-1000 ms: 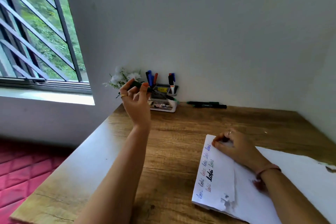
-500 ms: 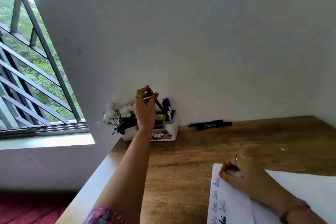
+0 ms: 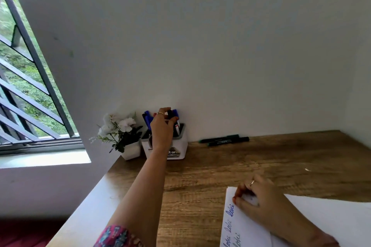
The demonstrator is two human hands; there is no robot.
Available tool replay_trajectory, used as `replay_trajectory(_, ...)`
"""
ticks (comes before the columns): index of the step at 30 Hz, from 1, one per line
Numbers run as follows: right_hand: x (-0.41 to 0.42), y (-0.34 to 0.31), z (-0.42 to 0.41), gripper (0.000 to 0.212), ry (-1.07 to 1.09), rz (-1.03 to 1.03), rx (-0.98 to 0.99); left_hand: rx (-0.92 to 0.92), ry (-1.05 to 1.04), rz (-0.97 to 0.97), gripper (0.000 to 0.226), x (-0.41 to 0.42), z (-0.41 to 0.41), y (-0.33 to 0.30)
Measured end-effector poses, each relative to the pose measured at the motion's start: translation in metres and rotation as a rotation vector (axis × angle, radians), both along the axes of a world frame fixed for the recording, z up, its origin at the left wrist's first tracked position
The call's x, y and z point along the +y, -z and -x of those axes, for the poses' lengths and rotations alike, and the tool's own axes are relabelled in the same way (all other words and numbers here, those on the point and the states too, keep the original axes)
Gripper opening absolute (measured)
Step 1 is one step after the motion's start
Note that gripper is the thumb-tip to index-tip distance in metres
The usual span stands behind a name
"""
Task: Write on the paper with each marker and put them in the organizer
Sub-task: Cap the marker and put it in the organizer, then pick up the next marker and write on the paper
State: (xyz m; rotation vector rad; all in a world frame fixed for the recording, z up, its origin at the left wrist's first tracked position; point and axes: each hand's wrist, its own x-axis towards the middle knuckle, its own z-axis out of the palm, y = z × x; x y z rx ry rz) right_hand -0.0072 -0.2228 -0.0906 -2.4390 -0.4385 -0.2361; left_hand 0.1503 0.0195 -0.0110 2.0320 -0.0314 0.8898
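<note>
While the left hand [image 3: 162,126] pinches a black marker [image 3: 170,114] upright over the organizer [image 3: 181,146], centre frame, to slot it | right hand [image 3: 259,200], fingers curled, pins paper [image 3: 331,218] lower right | two markers [image 3: 224,139] wait by the wall.

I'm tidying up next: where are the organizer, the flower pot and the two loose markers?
organizer [image 3: 181,146]: head view, white front wall.
flower pot [image 3: 131,151]: head view, white side.
loose markers [image 3: 224,140]: head view, barrels on desk.

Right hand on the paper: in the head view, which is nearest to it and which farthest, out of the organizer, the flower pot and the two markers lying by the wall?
From the right hand:
1. Two markers, by the wall ahead.
2. Organizer, far left.
3. Flower pot, leftmost, at the table's corner.
</note>
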Motion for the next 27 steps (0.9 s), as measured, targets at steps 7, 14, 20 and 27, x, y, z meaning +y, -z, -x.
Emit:
replay_trajectory(7, 0.000, 0.001, -0.002, 0.020, 0.040, 0.036, -0.018, 0.030, -0.066, -0.065, 0.053, 0.000, -0.001, 0.000)
replay_trajectory(14, 0.003, 0.000, -0.002, 0.022, 0.052, 0.033, -0.019, -0.202, -0.028, -0.120, 0.035, -0.018, 0.015, -0.007)
replay_trajectory(20, 0.006, -0.004, 0.003, 0.018, 0.068, 0.021, -0.001, 0.040, 0.247, -0.563, 0.027, -0.068, 0.010, 0.026)
replay_trajectory(27, 0.005, -0.003, 0.003, 0.031, 0.083, 0.043, 0.001, 0.392, 0.173, -0.703, 0.034, -0.087, -0.014, 0.066)
